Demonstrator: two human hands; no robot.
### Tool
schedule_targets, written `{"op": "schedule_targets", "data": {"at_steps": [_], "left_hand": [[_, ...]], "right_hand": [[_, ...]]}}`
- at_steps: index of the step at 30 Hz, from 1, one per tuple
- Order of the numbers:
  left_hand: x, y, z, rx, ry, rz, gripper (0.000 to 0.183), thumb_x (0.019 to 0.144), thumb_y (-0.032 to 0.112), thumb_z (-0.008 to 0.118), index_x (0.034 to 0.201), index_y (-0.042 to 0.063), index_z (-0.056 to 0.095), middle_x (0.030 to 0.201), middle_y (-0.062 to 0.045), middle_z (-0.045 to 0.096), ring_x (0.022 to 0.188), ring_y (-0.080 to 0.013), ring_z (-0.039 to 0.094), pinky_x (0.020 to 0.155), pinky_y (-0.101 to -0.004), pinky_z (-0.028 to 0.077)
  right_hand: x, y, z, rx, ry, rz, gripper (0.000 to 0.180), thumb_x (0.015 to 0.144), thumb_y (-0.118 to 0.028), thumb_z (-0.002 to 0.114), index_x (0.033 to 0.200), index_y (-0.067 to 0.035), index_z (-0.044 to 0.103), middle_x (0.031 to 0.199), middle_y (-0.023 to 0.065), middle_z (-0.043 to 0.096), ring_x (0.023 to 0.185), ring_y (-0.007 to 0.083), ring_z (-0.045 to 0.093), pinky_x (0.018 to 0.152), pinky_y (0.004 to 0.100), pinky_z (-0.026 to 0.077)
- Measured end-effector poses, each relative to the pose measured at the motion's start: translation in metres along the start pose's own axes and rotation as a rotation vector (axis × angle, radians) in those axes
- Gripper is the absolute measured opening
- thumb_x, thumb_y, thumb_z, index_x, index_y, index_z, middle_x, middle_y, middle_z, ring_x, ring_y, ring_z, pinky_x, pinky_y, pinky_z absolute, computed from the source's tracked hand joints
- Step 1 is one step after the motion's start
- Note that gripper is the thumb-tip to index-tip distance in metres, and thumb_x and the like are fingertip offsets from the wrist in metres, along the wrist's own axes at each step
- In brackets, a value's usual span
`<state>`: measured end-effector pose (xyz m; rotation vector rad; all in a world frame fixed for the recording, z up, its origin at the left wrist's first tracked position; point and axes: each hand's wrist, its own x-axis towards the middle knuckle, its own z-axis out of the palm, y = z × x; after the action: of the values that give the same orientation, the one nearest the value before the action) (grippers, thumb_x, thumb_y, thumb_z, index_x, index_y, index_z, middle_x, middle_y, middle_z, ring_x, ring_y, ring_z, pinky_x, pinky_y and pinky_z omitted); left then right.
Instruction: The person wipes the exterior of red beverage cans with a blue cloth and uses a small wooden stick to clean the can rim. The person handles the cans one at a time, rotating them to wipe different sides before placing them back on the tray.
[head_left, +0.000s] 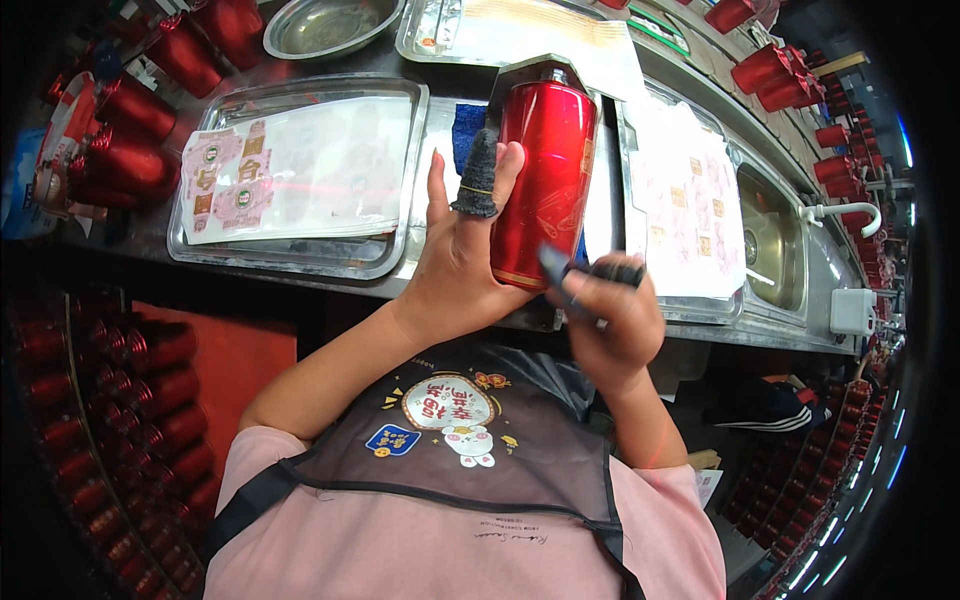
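A glossy red bottle (541, 172) with a bare threaded neck lies tilted in front of me, its base towards me. My left hand (461, 259) holds it from the left and beneath its base; one finger wears a dark fabric cover (478, 176) with a yellow band. At the lower right of the bottle, my right hand (615, 322) is closed around a small dark tool with a flat grey blade (553, 262), blurred, its tip at the bottle's side. Its exact kind is unclear. Behind the bottle stands a dark metal holder (536, 64), with a blue cloth (468, 124) beside it.
Metal trays (300, 266) with printed decal sheets (300, 172) flank the bottle; more sheets (686, 217) lie at the right. A metal bowl (330, 26) sits behind, a sink (772, 232) with a white faucet (844, 212) far right. Red bottles (139, 165) crowd the left.
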<state>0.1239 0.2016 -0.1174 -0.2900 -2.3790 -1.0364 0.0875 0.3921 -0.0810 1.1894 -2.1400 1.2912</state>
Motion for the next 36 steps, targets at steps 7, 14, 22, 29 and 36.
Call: {"op": "schedule_targets", "data": {"at_steps": [7, 14, 22, 29, 36], "left_hand": [[0.001, 0.002, -0.003, -0.024, 0.000, -0.019, 0.112, 0.070, 0.024, 0.089, 0.156, -0.001, 0.020, 0.159, -0.020, 0.031, 0.144, -0.0340, 0.037, 0.118, -0.0475, 0.023], [-0.004, -0.010, -0.002, -0.111, -0.035, 0.013, 0.117, 0.070, 0.033, 0.087, 0.160, 0.011, 0.015, 0.160, -0.023, 0.030, 0.145, -0.0362, 0.037, 0.118, -0.0637, 0.005], [-0.012, -0.011, -0.005, -0.019, -0.110, -0.066, 0.096, 0.077, 0.033, 0.083, 0.154, 0.005, 0.033, 0.157, -0.027, 0.033, 0.144, -0.0380, 0.038, 0.118, -0.0613, 0.007], [-0.013, -0.015, -0.002, -0.008, -0.161, -0.086, 0.086, 0.084, 0.033, 0.078, 0.152, 0.004, 0.033, 0.146, -0.018, 0.049, 0.140, -0.0368, 0.043, 0.121, -0.0589, 0.008], [-0.013, -0.006, -0.008, 0.019, -0.127, -0.060, 0.084, 0.083, 0.033, 0.078, 0.152, 0.007, 0.038, 0.160, -0.024, 0.029, 0.148, -0.0394, 0.029, 0.115, -0.0650, 0.011]], "right_hand": [[0.083, 0.041, 0.015, 0.161, -0.019, 0.263, 0.019, 0.081, -0.011, 0.076, 0.089, 0.000, 0.063, 0.077, 0.0098, 0.065, 0.069, 0.0178, 0.062, 0.065, 0.0304, 0.050], [0.027, 0.035, -0.004, -0.117, -0.077, -0.340, 0.038, 0.065, 0.000, 0.087, 0.098, -0.011, 0.071, 0.081, 0.0086, 0.066, 0.070, 0.0252, 0.065, 0.066, 0.0313, 0.052], [0.110, 0.066, 0.016, 0.115, 0.119, 0.213, 0.018, 0.081, -0.008, 0.080, 0.088, -0.002, 0.065, 0.077, 0.0058, 0.066, 0.068, 0.0114, 0.061, 0.061, 0.0265, 0.048], [0.042, 0.032, -0.004, 0.218, -0.169, -0.081, 0.019, 0.075, -0.001, 0.077, 0.092, -0.008, 0.071, 0.082, 0.0080, 0.069, 0.070, 0.0199, 0.066, 0.065, 0.0290, 0.053], [0.042, 0.063, 0.006, -0.018, 0.151, -0.078, 0.021, 0.077, -0.002, 0.080, 0.094, -0.005, 0.068, 0.076, 0.0082, 0.067, 0.066, 0.0181, 0.064, 0.063, 0.0293, 0.052]]}}
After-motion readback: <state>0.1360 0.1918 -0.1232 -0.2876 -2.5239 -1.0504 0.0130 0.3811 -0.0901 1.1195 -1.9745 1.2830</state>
